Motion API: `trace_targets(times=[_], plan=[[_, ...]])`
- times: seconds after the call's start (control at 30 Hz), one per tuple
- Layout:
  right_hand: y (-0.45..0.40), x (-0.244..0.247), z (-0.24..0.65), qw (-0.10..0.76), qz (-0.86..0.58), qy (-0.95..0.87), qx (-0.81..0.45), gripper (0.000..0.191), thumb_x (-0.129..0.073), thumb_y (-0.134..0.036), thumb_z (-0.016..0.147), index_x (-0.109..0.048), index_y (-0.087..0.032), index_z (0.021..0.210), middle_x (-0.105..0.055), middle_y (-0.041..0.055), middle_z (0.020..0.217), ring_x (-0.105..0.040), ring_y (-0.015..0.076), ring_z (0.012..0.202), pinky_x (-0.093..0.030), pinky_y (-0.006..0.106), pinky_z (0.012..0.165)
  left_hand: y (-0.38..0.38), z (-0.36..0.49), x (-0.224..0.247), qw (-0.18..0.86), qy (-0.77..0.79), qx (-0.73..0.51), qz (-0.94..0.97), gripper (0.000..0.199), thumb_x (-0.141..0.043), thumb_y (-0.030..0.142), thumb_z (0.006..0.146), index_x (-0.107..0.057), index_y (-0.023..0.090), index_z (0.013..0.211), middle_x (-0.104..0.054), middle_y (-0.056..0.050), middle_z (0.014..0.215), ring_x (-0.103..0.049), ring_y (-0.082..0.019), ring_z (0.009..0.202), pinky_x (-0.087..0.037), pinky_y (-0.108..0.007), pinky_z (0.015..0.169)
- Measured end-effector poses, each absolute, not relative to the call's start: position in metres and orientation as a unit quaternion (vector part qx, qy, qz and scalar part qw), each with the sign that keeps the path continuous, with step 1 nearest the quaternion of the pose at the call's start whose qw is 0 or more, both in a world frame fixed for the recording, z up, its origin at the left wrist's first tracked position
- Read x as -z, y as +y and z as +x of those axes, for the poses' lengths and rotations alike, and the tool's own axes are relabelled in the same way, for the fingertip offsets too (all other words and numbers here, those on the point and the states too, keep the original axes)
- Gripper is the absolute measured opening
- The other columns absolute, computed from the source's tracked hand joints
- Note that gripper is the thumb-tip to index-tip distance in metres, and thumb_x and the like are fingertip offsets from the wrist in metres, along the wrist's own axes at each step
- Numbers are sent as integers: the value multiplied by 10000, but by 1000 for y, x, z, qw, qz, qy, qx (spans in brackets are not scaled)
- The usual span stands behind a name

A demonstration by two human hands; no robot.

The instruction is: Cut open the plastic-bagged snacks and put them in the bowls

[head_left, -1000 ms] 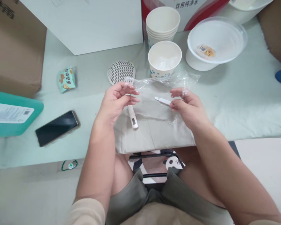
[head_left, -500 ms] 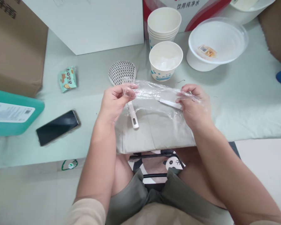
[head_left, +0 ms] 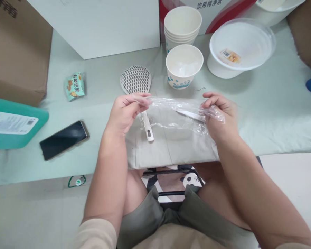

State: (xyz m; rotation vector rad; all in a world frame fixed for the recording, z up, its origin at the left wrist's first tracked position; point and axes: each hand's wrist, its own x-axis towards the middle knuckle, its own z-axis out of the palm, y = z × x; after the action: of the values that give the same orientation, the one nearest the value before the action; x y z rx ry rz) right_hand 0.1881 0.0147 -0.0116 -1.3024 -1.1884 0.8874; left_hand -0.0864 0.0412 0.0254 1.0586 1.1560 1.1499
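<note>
A thin, crumpled sheet of clear plastic film (head_left: 175, 103) is stretched between my two hands above the table. My left hand (head_left: 126, 112) pinches one end of it between thumb and fingers. At the other end, my right hand (head_left: 221, 116) grips the bunched film. A slim white object with a dark tip (head_left: 190, 114) shows behind the film beside my right fingers; whether it is held or lies on the table I cannot tell. Below my left hand lies a white slotted skimmer (head_left: 136, 79), its handle partly covered by the hand and film.
Behind my hands stand a paper cup (head_left: 184, 67), a stack of paper cups (head_left: 182, 21) and a lidded white tub (head_left: 224, 67). To the left are a phone (head_left: 64, 140), a small snack packet (head_left: 75, 86), a green jug (head_left: 18, 135) and a cardboard box (head_left: 20, 55).
The film now hangs narrower and more gathered between my hands. My right hand has shifted slightly right, and the slim white object appears slightly farther right.
</note>
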Motion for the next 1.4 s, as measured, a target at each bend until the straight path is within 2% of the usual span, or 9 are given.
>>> trace_targets(times=[0.23, 0.37, 0.43, 0.57, 0.73, 0.9, 1.03, 1.2, 1.4], plan=[[17, -1, 181, 565, -572, -387, -451, 208, -571, -267, 799, -659, -209, 620, -727, 85, 963, -687, 241, 982, -503, 349, 715, 46, -89, -21, 554, 476, -513, 450, 375, -705, 510, 868, -826, 218, 665, -802, -87, 945, -742, -186, 885, -601, -294, 769], [16, -4, 180, 543, -597, -402, -434, 348, -618, -443, 889, -657, -199, 644, -703, 79, 898, -631, 181, 802, -460, 312, 620, 45, -86, -17, 501, 486, -514, 499, 56, -864, 230, 687, -852, 236, 741, -798, -48, 994, -728, -133, 922, -568, -214, 758], [14, -2, 181, 536, -578, -433, -437, 162, -764, -374, 791, -720, -223, 831, -700, 48, 989, -633, 157, 796, -482, 296, 632, 45, -86, -17, 491, 486, -514, 509, 205, -857, 116, 633, -854, 236, 800, -785, -34, 1066, -727, -122, 959, -569, -202, 803], [12, 4, 182, 501, -544, -471, -481, 604, -846, -204, 665, -652, -340, 1220, -681, 17, 1136, -623, 125, 741, -522, 298, 633, 47, -89, -16, 503, 478, -540, 476, 327, -894, 137, 631, -795, 254, 921, -748, -9, 1086, -758, -154, 970, -593, -262, 917], [14, 1, 182, 523, -524, -453, -497, 585, -799, -247, 710, -578, -355, 1240, -657, -13, 897, -659, 171, 816, -554, 327, 697, 46, -97, -17, 569, 481, -493, 450, 597, -946, 285, 666, -677, 333, 1197, -742, -28, 1188, -782, -225, 1029, -618, -304, 847], [16, -1, 186, 530, -516, -424, -523, 534, -797, -292, 705, -598, -358, 1197, -641, -31, 870, -622, 147, 705, -545, 328, 653, 40, -92, -20, 633, 474, -405, 460, 1005, -962, 175, 594, -493, 387, 1457, -774, 2, 935, -771, -189, 763, -591, -288, 713], [19, 3, 192, 534, -519, -414, -524, 516, -821, -400, 742, -585, -360, 1199, -662, -22, 932, -653, 153, 727, -541, 320, 629, 42, -92, -23, 631, 465, -438, 440, 870, -906, 125, 606, -543, 343, 1366, -749, 43, 759, -729, -158, 692, -523, -245, 617], [18, -2, 185, 515, -498, -378, -586, 558, -763, -679, 755, -574, -333, 1149, -722, 39, 1083, -732, 236, 952, -593, 357, 697, 45, -96, -22, 603, 473, -479, 428, 688, -898, 163, 654, -619, 355, 1253, -768, 57, 820, -719, -133, 694, -539, -246, 626], [9, -13, 169, 449, -491, -316, -677, 485, -934, -463, 610, -663, -244, 946, -700, -3, 817, -690, 157, 732, -591, 309, 693, 43, -92, -25, 598, 491, -479, 415, 597, -927, 240, 674, -651, 346, 1192, -792, 21, 889, -724, -138, 662, -540, -224, 535]])
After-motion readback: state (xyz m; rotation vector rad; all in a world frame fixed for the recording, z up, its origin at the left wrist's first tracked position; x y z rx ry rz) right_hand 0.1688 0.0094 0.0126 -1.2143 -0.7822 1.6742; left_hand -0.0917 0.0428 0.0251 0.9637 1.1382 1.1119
